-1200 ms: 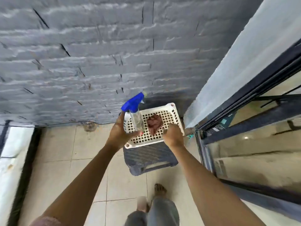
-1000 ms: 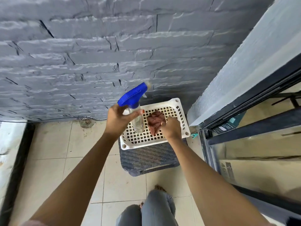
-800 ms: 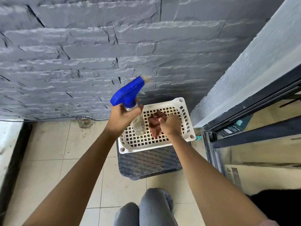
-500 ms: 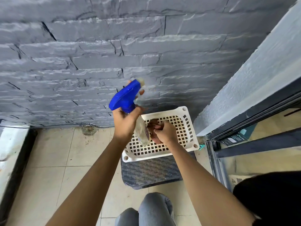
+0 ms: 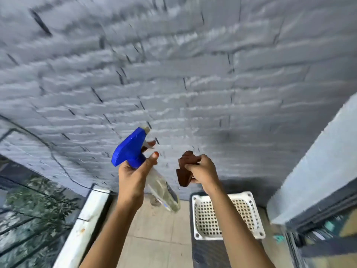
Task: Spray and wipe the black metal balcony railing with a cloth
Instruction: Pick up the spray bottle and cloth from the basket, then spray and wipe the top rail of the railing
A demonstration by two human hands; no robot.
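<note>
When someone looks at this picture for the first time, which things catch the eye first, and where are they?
The spray bottle with its bright blue head, gripped by the left hand at the centre, stands out against the grey stone wall. Just right of it, the right hand holds a crumpled brown cloth. Below that, at lower right, sits a white perforated basket.

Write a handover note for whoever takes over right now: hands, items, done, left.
Left hand: grips the bottle by its neck, blue head up, clear body tilted down to the right.
Right hand: holds the bunched brown cloth.
Both are raised in front of the grey wall; the white basket sits on the dark stool under the right arm.
Done: bottle and cloth are in hand.
Left: all spraying and wiping. The dark bars at lower left are probably the railing; the frame is blurred.
</note>
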